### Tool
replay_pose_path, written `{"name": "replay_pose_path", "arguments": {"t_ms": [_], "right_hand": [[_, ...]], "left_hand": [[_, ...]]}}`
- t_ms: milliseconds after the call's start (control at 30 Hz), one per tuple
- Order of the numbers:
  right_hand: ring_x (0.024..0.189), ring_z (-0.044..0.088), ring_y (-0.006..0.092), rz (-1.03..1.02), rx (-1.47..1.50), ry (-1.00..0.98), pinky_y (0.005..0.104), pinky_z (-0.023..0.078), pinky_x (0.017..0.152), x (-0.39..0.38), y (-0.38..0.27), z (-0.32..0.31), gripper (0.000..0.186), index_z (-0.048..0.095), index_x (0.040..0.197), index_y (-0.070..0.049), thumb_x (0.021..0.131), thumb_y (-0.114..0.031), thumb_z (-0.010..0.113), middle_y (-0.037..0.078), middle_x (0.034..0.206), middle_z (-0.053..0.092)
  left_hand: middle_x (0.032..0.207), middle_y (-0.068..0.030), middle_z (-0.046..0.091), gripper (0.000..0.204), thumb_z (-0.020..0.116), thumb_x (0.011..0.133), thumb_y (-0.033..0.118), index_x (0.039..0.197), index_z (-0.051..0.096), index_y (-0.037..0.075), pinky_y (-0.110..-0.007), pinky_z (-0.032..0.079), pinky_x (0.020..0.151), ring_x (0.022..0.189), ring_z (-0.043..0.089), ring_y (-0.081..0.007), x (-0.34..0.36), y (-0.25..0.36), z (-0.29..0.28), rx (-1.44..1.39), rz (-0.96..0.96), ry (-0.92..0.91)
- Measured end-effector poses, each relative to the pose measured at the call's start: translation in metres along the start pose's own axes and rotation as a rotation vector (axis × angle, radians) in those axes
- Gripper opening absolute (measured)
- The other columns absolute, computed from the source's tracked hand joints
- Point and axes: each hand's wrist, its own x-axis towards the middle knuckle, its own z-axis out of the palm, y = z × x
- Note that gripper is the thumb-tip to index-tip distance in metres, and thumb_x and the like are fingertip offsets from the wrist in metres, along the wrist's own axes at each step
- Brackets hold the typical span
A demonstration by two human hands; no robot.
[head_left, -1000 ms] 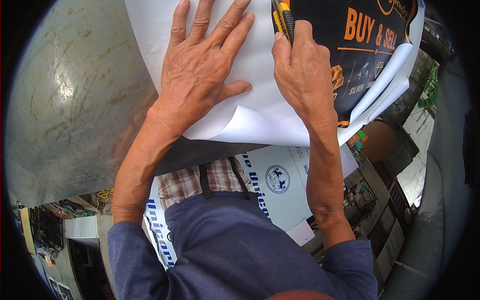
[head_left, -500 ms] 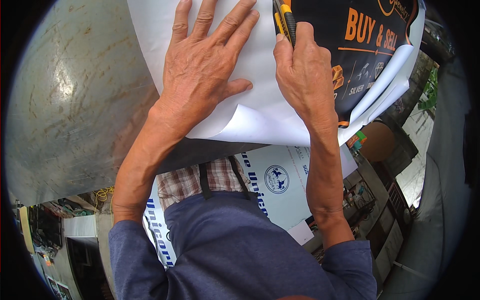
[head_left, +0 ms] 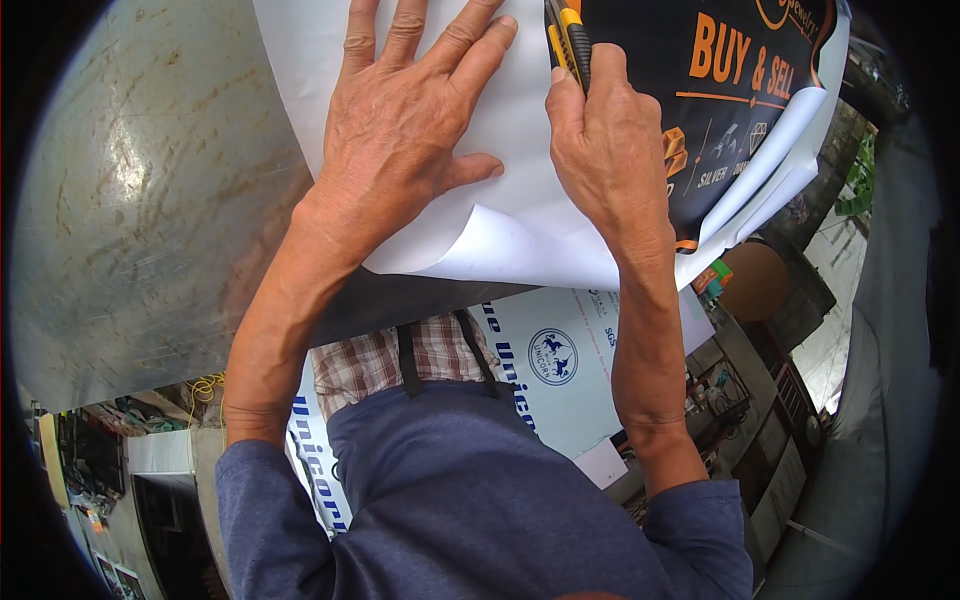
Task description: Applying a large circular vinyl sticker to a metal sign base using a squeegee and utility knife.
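My left hand [head_left: 400, 130] lies flat with spread fingers on a large white sheet [head_left: 530, 150], part of a printed poster. To the right, my right hand [head_left: 610, 150] grips a yellow and black utility knife [head_left: 571, 42] at the left border of the black printed area [head_left: 650, 40], which bears orange lettering and pictures. The knife's tip lies at or beyond the upper picture edge, so I cannot see the blade's end. Near me, the sheet's lower edge curls up, and its lower right corner is rolled over [head_left: 765, 165].
A scuffed metal tabletop [head_left: 150, 190] lies under the sheet and extends left. Below its near edge is a pale blue board [head_left: 560, 350] with dark blue print. Yellow cord [head_left: 205, 390] hangs at lower left. Clutter and a round brown object [head_left: 755, 283] are at right.
My left hand has shifted very slightly up and left on the sheet. My right hand and the knife are almost where they were.
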Motion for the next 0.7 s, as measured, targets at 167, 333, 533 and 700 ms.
{"name": "replay_pose_path", "arguments": {"t_ms": [167,333,533,700], "right_hand": [[0.063,0.072,0.0453,0.051,-0.006,-0.025,0.0488,0.060,0.053,-0.003,0.006,-0.001,0.021,0.047,0.098,0.003,0.101,-0.016,0.055,0.032,0.067,0.066],[0.064,0.072,0.0458,-0.017,-0.009,0.004,0.0490,0.060,0.054,-0.004,-0.004,0.004,0.020,0.047,0.098,0.002,0.101,-0.016,0.055,0.032,0.068,0.066],[0.065,0.073,0.0448,0.002,-0.045,-0.007,0.0484,0.061,0.055,-0.005,0.002,0.001,0.020,0.048,0.099,0.002,0.101,-0.017,0.055,0.032,0.070,0.067],[0.065,0.073,0.0443,-0.002,-0.047,-0.014,0.0473,0.061,0.054,-0.004,0.000,0.002,0.020,0.048,0.099,0.001,0.102,-0.017,0.055,0.032,0.070,0.067]], "left_hand": [[0.169,-0.0092,0.028,0.106,0.088,0.067,0.056,0.152,0.047,0.008,-0.062,-0.004,0.127,0.158,0.001,-0.0426,0.013,-0.007,0.031,0.132,0.150,0.430],[0.169,-0.0090,0.028,0.107,0.089,0.067,0.055,0.153,0.046,0.008,-0.061,-0.004,0.127,0.158,0.000,-0.0423,0.017,-0.031,0.057,0.280,0.265,0.827],[0.169,-0.0093,0.027,0.106,0.089,0.067,0.056,0.152,0.046,0.008,-0.061,-0.004,0.127,0.158,0.000,-0.0420,0.007,-0.008,0.015,-0.003,-0.005,-0.065],[0.169,-0.0092,0.027,0.106,0.088,0.068,0.058,0.152,0.046,0.008,-0.061,-0.004,0.128,0.158,0.000,-0.0417,0.025,-0.036,0.073,0.224,0.268,0.787]]}}
